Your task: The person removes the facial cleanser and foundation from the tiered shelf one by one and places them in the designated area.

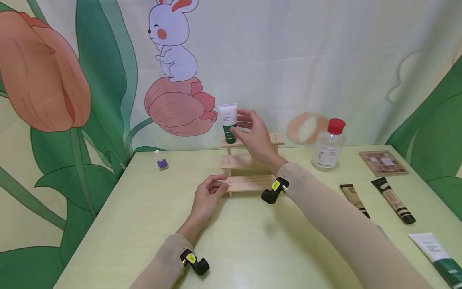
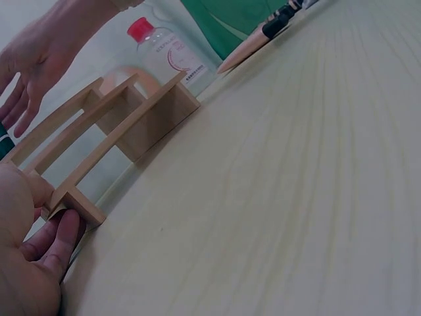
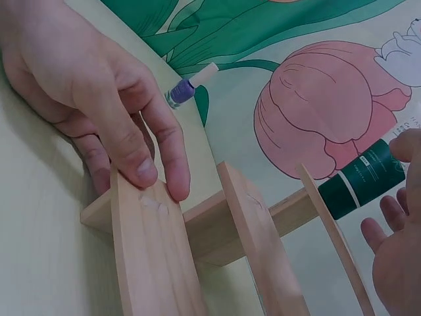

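Observation:
A white and green squeeze tube [image 1: 228,122] stands upright on the left end of the top step of a three-step wooden display stand [image 1: 249,182]. Beside the tube is my right hand [image 1: 254,134], its fingers loosely spread and its thumb right at the tube's edge. In the right wrist view that thumb overlaps the green tube [image 3: 365,179], while the other fingers stay apart from it. My left hand [image 1: 207,196] pinches the left end of the lowest step, thumb on top. From the left wrist view, curled fingers [image 2: 62,240] show under that step.
A purple nail polish bottle [image 1: 162,161] stands left of the stand. To the right are a clear bottle with red cap [image 1: 328,146], an eyeshadow palette [image 1: 383,162], a gold-brown tube [image 1: 354,200], a black-ended tube [image 1: 393,200] and another white-green tube [image 1: 438,259]. A printed curtain [image 1: 245,52] hangs behind.

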`<control>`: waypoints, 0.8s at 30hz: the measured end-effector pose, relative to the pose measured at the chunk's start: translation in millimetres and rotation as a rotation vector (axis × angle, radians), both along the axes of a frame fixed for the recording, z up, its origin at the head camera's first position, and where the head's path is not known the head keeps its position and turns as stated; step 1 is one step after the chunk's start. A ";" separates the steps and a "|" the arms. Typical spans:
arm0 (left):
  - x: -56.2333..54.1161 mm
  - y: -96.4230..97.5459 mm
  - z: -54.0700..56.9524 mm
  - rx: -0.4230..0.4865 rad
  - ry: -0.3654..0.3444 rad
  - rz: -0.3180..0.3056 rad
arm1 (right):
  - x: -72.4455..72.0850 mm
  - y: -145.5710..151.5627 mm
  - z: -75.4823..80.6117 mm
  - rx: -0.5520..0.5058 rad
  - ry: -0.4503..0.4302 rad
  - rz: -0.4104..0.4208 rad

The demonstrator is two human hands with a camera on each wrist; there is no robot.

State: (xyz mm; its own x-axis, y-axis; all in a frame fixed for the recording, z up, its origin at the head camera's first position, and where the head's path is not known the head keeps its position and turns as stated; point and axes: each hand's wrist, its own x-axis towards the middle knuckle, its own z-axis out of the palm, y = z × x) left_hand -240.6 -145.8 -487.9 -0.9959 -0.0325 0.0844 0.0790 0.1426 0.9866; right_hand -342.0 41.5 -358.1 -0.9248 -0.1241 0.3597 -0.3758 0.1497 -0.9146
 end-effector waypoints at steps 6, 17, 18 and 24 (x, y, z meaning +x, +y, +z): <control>-0.8 4.3 0.2 0.007 0.011 -0.015 | -4.6 -3.3 -0.9 0.016 -0.021 0.007; 0.1 5.3 2.3 -0.009 0.016 -0.014 | -5.3 -5.9 -3.1 0.044 -0.004 0.002; -0.3 4.6 1.8 -0.011 0.015 -0.013 | -5.0 -6.1 -3.5 0.043 0.000 0.001; 0.8 -0.3 0.5 -0.021 0.006 0.001 | -1.5 -2.9 -5.4 0.035 0.033 -0.012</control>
State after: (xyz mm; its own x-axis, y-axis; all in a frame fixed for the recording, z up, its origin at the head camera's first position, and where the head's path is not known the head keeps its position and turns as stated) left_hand -239.7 -146.1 -487.4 -0.9954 -0.0313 0.0907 0.0844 0.1636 0.9829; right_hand -343.6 38.6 -363.5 -0.9139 -0.1261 0.3859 -0.4039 0.1857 -0.8958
